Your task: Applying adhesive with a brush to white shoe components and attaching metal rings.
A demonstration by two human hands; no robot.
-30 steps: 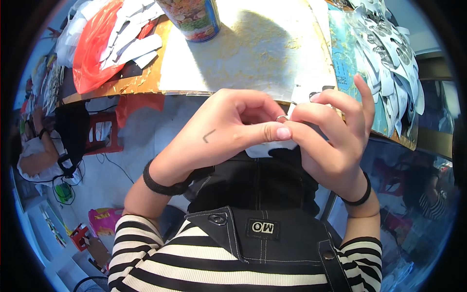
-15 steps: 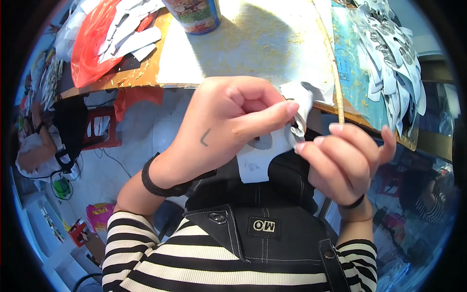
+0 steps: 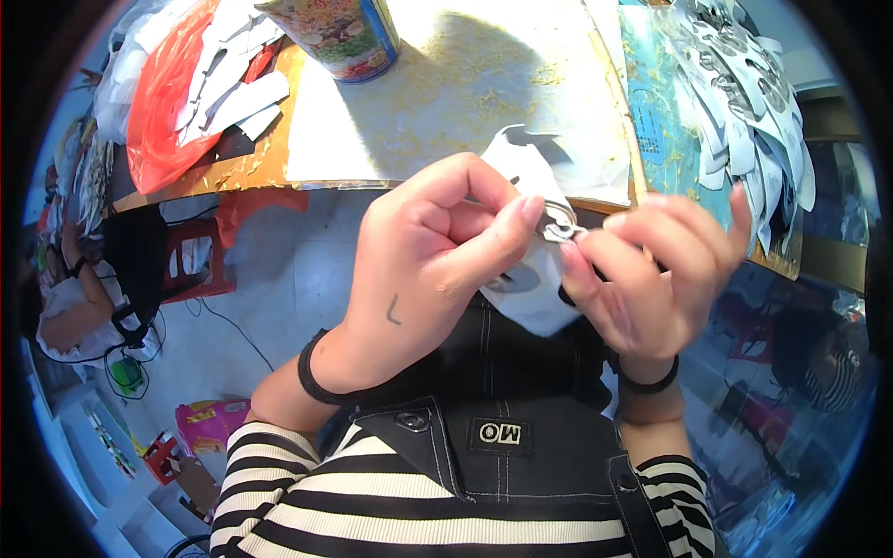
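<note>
My left hand [image 3: 419, 260] is closed in a pinch on a white cut piece [image 3: 542, 302] of thin sheet material with grey patches. The piece is folded between my hands, one end rising toward the table and the other hanging in front of my black apron. My right hand [image 3: 651, 279] pinches the piece's curled edge between thumb and forefinger, close to my left thumb tip; the other fingers are bent, the little finger raised. What lies inside the fold is hidden.
The table's white sheet [image 3: 446, 121] has yellowish smears. A printed tub [image 3: 358, 42] stands at the back. To the left, a red plastic bag [image 3: 172, 121] holds white strips. At right, similar pieces [image 3: 744, 121] are piled. A thin pale stick [image 3: 625, 112] lies between.
Both hands have shifted slightly left, still on the white piece. Its upper end now stands up more toward the table, and my right fingertips have moved up along the curled edge.
</note>
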